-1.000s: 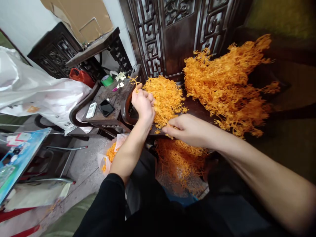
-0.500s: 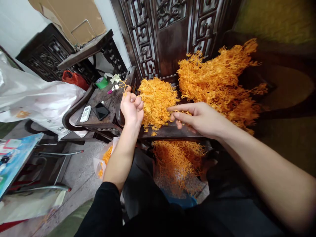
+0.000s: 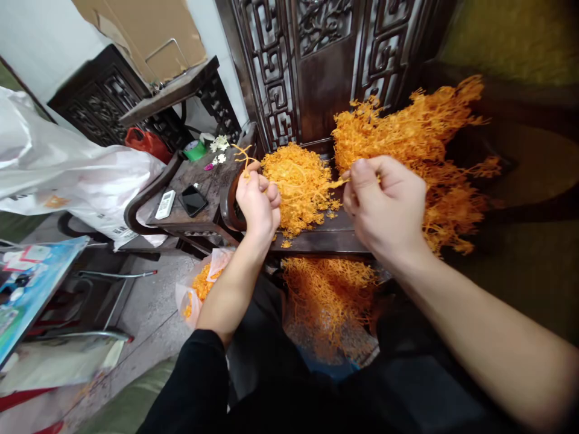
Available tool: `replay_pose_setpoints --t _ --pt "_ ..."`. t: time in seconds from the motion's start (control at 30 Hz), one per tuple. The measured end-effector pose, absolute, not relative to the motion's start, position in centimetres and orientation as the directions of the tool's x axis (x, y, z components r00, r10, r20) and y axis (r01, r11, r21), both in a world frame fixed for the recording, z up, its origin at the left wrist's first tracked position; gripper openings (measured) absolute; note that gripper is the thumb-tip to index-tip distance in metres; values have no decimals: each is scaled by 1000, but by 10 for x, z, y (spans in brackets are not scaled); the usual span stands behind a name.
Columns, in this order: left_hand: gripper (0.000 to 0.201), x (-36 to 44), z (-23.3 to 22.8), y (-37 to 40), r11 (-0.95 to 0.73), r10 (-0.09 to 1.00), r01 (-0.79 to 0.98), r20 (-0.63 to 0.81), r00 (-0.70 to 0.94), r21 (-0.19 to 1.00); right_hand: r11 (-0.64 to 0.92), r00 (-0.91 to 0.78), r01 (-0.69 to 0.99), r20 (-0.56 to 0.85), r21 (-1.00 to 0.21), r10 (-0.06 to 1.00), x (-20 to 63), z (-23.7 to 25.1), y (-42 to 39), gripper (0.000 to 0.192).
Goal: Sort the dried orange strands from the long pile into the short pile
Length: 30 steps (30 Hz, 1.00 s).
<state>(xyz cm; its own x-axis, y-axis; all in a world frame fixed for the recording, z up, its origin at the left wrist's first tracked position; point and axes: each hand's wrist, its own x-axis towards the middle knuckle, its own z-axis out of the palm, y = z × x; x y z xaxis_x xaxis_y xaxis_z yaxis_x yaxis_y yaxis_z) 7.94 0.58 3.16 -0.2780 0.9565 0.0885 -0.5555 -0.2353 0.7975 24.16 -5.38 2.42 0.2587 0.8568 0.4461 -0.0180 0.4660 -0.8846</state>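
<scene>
My left hand [image 3: 259,202] is closed around a thin orange branched stem [image 3: 245,158], whose forked tips stick out above the fingers. To the right, my right hand [image 3: 386,205] is curled shut, pinching a small orange sprig [image 3: 338,182] between thumb and forefinger. Whether the sprig joins the stem in the left hand cannot be made out against the pile behind. Between and beyond the hands, a heap of small orange pieces [image 3: 296,202] lies on the dark wooden seat [image 3: 323,241]. A larger bundle of orange branched stems [image 3: 384,135] rests behind my right hand.
More orange stems [image 3: 328,289] hang below the seat edge. A plastic bag [image 3: 205,283] with orange pieces stands on the floor at left. The side table holds a phone [image 3: 193,200], a white remote-like device [image 3: 165,205], green tape [image 3: 194,150] and small white flowers [image 3: 219,143].
My right hand has lifted and turned, its extended fingers closing into a pinch on an orange sprig. My left hand keeps the stem. The view has shifted slightly left.
</scene>
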Motion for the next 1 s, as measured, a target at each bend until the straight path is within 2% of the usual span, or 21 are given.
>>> replay_pose_setpoints --t 0.1,0.13,0.2,0.27,0.33,0.4,0.47,0.53,0.63,0.73,0.8,0.87,0.93,1.0 --pt "15 69 28 11 -210 952 -579 30 -305 788 603 496 -216 446 -768 746 253 40 -52 39" --pt "14 65 26 12 -199 951 -588 9 -309 784 593 499 -263 419 -761 759 258 45 -51 42" --pt "14 60 25 11 -174 958 -603 -8 -286 779 411 316 -359 306 -838 898 269 52 -50 48" --pt "15 60 25 8 -169 971 -613 22 -240 772 129 -3 -346 139 -929 990 275 51 -48 57" --pt "14 64 28 3 -163 980 -621 53 -193 767 -9 -202 -233 40 -972 978 277 44 -47 68" --pt "12 68 31 -2 -149 985 -627 57 -165 764 -7 -260 -147 32 -989 965 275 37 -48 80" --pt "10 70 33 -6 -133 988 -634 49 -148 762 36 -244 -78 54 -996 968 272 31 -52 86" --pt "9 71 33 -9 -136 988 -637 60 -139 759 104 -188 65 90 -992 978 268 27 -57 83" --pt "8 75 32 -14 -171 984 -617 106 -141 768 206 -151 377 160 -903 976 259 22 -65 67" --pt "8 82 31 -17 -207 977 -571 144 -155 794 325 -202 527 256 -785 945 249 19 -72 49" --pt "8 84 30 -15 -245 967 -534 161 -200 809 436 -234 539 370 -720 899 245 24 -81 45" --pt "10 81 28 -8 -276 950 -508 152 -273 816 549 -218 477 513 -687 830 246 34 -93 45" --pt "12 74 27 0 -278 935 -513 108 -337 812 643 -68 337 663 -688 746 252 45 -104 38" --pt "14 65 26 6 -245 939 -546 56 -339 801 656 115 182 679 -732 725 259 53 -108 31"
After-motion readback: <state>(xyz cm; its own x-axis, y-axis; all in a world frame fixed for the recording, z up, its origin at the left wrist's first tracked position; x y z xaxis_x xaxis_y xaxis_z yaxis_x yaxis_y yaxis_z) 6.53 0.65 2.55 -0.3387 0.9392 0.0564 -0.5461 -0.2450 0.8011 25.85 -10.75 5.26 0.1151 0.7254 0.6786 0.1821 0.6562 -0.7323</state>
